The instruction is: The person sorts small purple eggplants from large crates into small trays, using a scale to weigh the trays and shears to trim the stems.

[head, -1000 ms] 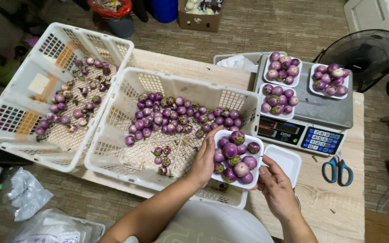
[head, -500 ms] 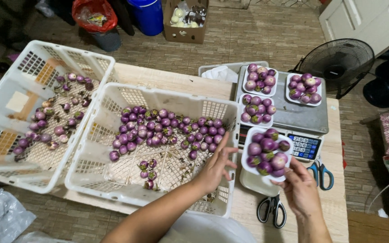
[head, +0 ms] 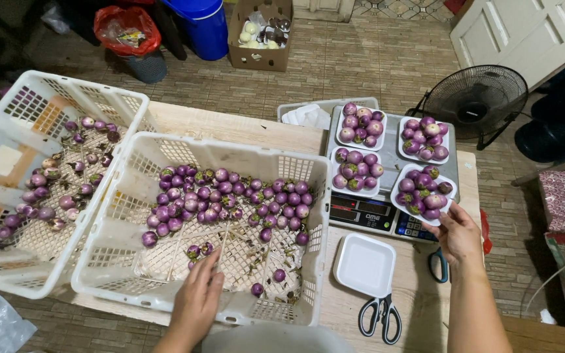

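We see a pale wooden table (head: 243, 127) standing on a brick-tiled floor (head: 361, 59). Directly on its top sit two white plastic crates (head: 227, 153) side by side, touching, and to their right a digital scale (head: 387, 216), just beside the nearer crate. In front of the scale lie an empty white foam tray (head: 364, 265), black-handled scissors (head: 380, 317), and blue-handled scissors (head: 438, 265) partly hidden.

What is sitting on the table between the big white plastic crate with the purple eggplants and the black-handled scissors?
In the head view, an empty white foam tray lies on the wooden table, between the crate and the scissors.
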